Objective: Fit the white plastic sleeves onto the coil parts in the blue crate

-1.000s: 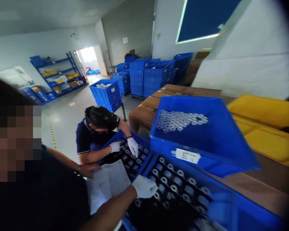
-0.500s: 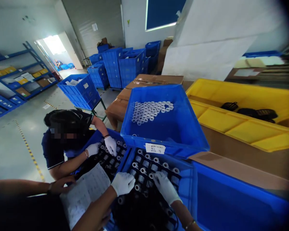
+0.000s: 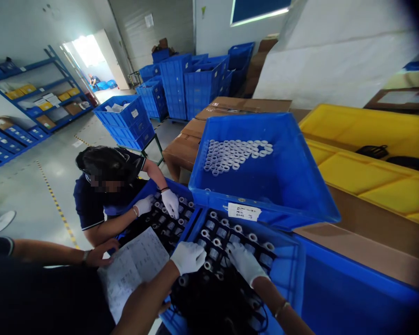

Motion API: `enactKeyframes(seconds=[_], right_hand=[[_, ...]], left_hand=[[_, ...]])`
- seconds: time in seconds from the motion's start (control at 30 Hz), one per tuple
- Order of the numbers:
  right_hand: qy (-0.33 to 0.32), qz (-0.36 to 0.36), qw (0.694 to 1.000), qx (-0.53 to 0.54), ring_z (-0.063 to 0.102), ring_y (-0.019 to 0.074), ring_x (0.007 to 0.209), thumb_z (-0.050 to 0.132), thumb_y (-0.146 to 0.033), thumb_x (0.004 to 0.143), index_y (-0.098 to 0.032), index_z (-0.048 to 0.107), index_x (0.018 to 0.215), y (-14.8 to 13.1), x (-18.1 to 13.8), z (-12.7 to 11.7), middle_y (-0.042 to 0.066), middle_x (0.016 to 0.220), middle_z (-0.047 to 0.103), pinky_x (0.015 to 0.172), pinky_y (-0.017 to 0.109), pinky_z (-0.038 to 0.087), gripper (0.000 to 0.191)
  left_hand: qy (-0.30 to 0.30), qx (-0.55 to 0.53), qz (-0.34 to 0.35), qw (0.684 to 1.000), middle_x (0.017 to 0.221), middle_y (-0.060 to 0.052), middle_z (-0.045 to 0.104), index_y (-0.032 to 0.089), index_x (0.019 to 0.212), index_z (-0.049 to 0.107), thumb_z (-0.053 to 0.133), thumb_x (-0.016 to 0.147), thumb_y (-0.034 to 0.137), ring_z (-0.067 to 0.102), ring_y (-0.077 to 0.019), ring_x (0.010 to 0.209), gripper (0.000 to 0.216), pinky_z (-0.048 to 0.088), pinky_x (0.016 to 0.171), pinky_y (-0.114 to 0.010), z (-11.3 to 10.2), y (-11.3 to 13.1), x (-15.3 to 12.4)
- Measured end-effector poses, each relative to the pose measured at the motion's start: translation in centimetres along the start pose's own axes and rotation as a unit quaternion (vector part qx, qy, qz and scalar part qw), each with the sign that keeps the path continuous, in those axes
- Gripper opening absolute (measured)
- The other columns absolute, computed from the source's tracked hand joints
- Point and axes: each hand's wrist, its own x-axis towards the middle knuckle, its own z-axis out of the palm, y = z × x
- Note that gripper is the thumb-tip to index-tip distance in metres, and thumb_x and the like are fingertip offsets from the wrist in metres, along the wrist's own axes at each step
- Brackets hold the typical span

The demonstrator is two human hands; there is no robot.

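My left hand (image 3: 188, 257), in a white glove, is over the left side of a blue crate (image 3: 296, 270). Its fingers are curled together, and anything in them is hidden. My right hand (image 3: 245, 263), also gloved, reaches down among dark parts (image 3: 214, 253) with clear windows. Its bent fingertips meet at one of these parts, and I cannot make out what they grip. White rings (image 3: 238, 229) sit at the ends of several parts. Black cables (image 3: 206, 298) lie heaped at the near side of the crate.
A tilted blue bin (image 3: 265, 186) holding loose white rings (image 3: 223, 156) stands just beyond. At left, a co-worker's gloved hands (image 3: 170, 203) work in another crate. Another person's hand (image 3: 103, 252) is beside a paper sheet (image 3: 139, 265). Yellow bins (image 3: 366, 172) stand at right.
The view has swung slightly, so the scene sits further right and partly lower. Both my hands stay over the same crate, with my right fingers still at the parts.
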Motion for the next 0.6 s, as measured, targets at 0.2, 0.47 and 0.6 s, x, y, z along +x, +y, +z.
enactKeyframes(seconds=[0.2,0.47,0.6], right_hand=[[-0.065,0.082,0.994,0.013,0.06,0.0212,0.102,0.056,-0.038,0.092,-0.02,0.062,0.113,-1.6,-0.5,-1.9,0.01,0.117,0.062,0.089,0.042,0.052,0.028],[-0.059,0.136,0.989,-0.006,0.059,0.0203,0.101,0.054,-0.045,0.093,-0.019,0.058,0.121,-2.8,-1.5,-3.8,0.011,0.12,0.06,0.089,0.041,0.051,0.038],[-0.069,0.131,0.989,-0.012,0.064,0.0247,0.097,0.058,-0.03,0.088,-0.015,0.057,0.124,-2.8,-0.1,-4.2,0.016,0.117,0.062,0.083,0.036,0.05,0.039]], left_hand=[[-0.012,-0.012,-0.012,1.0,0.058,0.002,0.058,0.021,0.066,0.051,0.053,0.084,0.023,0.055,-0.0117,0.053,0.018,0.029,0.051,-0.03,-0.1,-0.1,0.1],[-0.038,-0.039,-0.032,0.998,0.062,-0.003,0.059,0.018,0.074,0.06,0.05,0.089,0.029,0.059,-0.0129,0.063,0.022,0.042,0.061,-0.024,-0.5,-0.2,0.5],[-0.037,-0.048,-0.034,0.998,0.062,-0.004,0.059,0.018,0.078,0.063,0.05,0.09,0.032,0.06,-0.0139,0.066,0.022,0.043,0.063,-0.024,-0.4,-0.2,0.7]])
